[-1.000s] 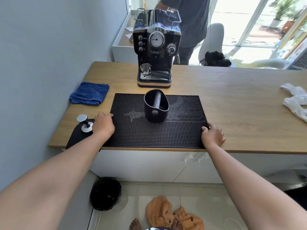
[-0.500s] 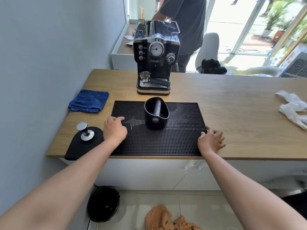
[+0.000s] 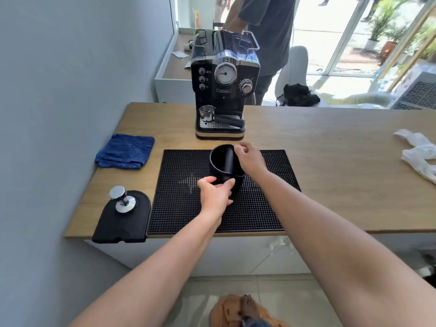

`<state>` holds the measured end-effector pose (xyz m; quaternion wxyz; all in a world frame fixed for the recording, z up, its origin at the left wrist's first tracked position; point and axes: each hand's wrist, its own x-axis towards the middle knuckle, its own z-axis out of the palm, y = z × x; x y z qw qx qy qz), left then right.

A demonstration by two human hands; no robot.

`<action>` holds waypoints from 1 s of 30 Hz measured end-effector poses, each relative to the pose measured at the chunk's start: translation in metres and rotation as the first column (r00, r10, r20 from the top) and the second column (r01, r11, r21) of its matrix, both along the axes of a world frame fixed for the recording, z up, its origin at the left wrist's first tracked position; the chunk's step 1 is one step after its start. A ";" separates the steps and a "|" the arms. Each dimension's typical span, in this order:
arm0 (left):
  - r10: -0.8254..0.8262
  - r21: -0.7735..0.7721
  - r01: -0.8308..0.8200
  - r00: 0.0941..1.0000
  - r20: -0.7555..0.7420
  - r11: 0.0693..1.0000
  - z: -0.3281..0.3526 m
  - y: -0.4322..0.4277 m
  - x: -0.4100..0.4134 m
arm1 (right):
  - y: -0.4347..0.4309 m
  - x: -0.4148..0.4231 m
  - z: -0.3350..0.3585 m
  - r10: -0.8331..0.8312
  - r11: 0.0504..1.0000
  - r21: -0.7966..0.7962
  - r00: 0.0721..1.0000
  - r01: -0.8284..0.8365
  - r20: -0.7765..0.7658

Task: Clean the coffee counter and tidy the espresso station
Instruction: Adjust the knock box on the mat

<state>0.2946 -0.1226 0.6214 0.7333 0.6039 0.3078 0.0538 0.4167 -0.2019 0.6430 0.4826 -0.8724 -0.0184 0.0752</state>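
- Gripping the near wall of the black knock box [image 3: 223,165] with the left hand [image 3: 215,194], fingers and thumb curled snugly around it.
- Pinching the far right rim of the same knock box with the right hand [image 3: 251,159], fingers bent and closed on the edge.
- Sitting on the black bar mat [image 3: 264,204], toward its far middle, just in front of the espresso machine [image 3: 224,83]; impossible to tell whether lifted clear of the mat or resting on it.
- Showing one dark bar across the inside of the knock box; contents below too dark to make out.
- Counting two hands, one knock box, one bar mat, one espresso machine, one tamper [image 3: 122,199], two cloths on the wooden counter [image 3: 330,149].
- Standing upright, the tamper, on a small black tamping mat [image 3: 122,225] just left of the bar mat.
- Lying folded left of the bar mat, a blue cloth [image 3: 126,151]; lying crumpled well right of it, a white cloth [image 3: 417,153].
- Resting on the machine's drip tray, one portafilter [image 3: 219,116].
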 end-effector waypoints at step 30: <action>-0.087 0.266 0.078 0.996 0.022 0.961 -0.004 -0.049 0.181 | -0.129 0.106 -0.030 -0.338 0.755 0.526 0.920 0.391 -0.198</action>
